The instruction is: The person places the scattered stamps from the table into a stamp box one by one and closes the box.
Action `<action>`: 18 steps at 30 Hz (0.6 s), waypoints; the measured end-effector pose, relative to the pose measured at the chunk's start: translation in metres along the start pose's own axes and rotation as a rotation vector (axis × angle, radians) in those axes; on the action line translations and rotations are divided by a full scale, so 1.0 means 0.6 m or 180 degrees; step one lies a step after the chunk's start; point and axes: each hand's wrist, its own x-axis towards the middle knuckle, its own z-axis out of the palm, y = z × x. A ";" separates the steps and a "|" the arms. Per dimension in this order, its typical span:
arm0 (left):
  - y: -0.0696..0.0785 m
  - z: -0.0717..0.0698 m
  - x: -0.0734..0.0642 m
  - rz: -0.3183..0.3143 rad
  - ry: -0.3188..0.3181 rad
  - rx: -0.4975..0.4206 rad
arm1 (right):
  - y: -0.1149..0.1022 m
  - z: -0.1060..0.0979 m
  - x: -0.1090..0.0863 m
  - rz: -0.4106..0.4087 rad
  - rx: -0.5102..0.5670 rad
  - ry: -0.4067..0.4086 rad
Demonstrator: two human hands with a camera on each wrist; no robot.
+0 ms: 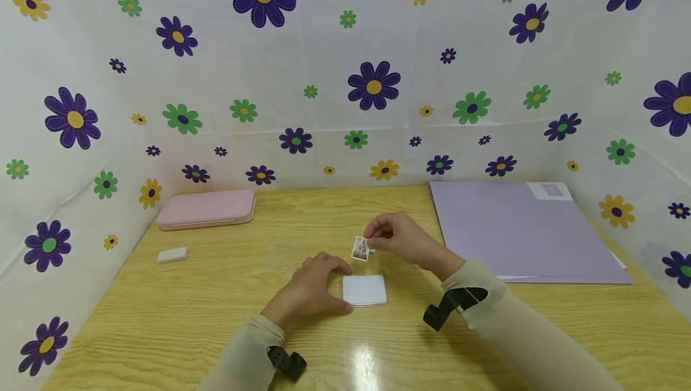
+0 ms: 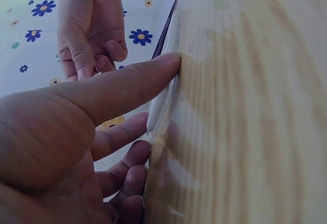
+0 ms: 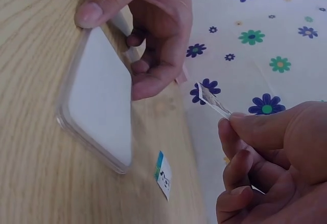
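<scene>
My right hand [image 1: 405,238] pinches a small white-bordered picture card [image 1: 360,249] between thumb and index finger, above the table. In the right wrist view the card [image 3: 212,100] is seen nearly edge-on. On the table lies a flat white rectangular case [image 1: 364,290] with clear, rounded edges. My left hand [image 1: 315,288] holds it along its left side, thumb at the near corner and fingers at the far one. A second small picture card [image 3: 163,175], with a blue edge, lies on the table beyond the case; my right hand mostly covers it in the head view.
A faint clear sheet [image 1: 284,256] lies left of the hands. At the back left are a pink pencil case [image 1: 207,208] and a small white block [image 1: 172,255], like an eraser. A large purple folder [image 1: 518,229] covers the back right. Flower-printed cloth [image 1: 324,49] hangs behind.
</scene>
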 end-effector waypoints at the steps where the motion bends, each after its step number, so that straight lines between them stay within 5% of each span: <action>1: 0.000 0.000 0.000 0.0000 0.0003 -0.0002 | 0.001 0.002 0.000 0.0015 -0.0006 -0.0020; 18: 0.000 -0.001 0.000 -0.0054 0.0030 -0.0023 | 0.008 0.034 -0.004 0.0048 -0.0048 -0.0500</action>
